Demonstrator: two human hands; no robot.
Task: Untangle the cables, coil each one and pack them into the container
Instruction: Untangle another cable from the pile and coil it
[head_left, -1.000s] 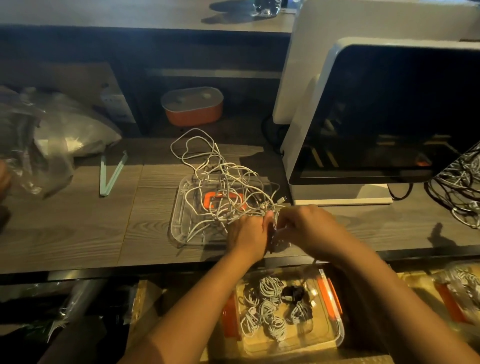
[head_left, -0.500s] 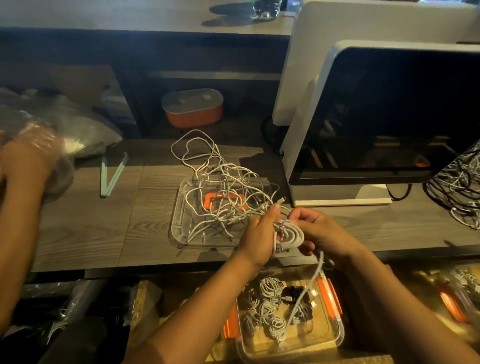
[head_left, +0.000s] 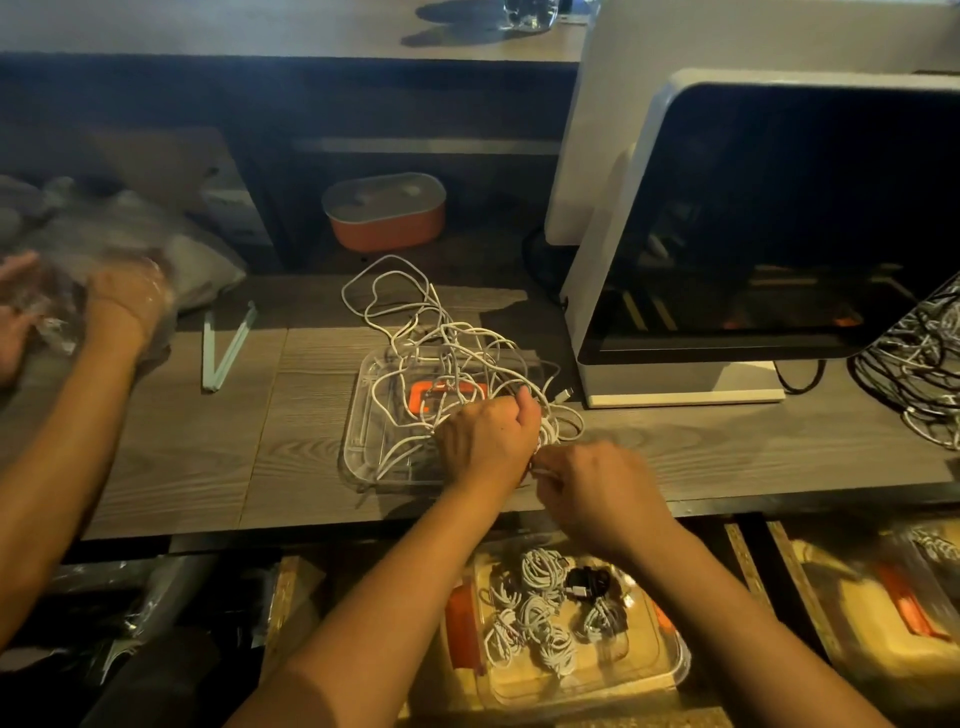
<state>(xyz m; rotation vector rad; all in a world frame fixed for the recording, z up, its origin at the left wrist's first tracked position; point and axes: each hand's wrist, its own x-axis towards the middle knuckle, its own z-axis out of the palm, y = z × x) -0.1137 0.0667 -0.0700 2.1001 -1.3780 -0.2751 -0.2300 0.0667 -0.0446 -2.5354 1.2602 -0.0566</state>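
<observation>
The left hand (head_left: 485, 436) is closed like a fist around a white cable (head_left: 560, 427), and the loops of this cable come out just beside the knuckles. The right hand (head_left: 592, 491) touches it from the near side, with fingers curled and pinching the same cable. Beyond the hands, the tangle (head_left: 441, 332) of other white cables lies partly on a clear tray (head_left: 354, 447) on the wooden table (head_left: 182, 467). Below the table edge, the open container (head_left: 675, 670) holds several coils (head_left: 537, 571), mostly white.
</observation>
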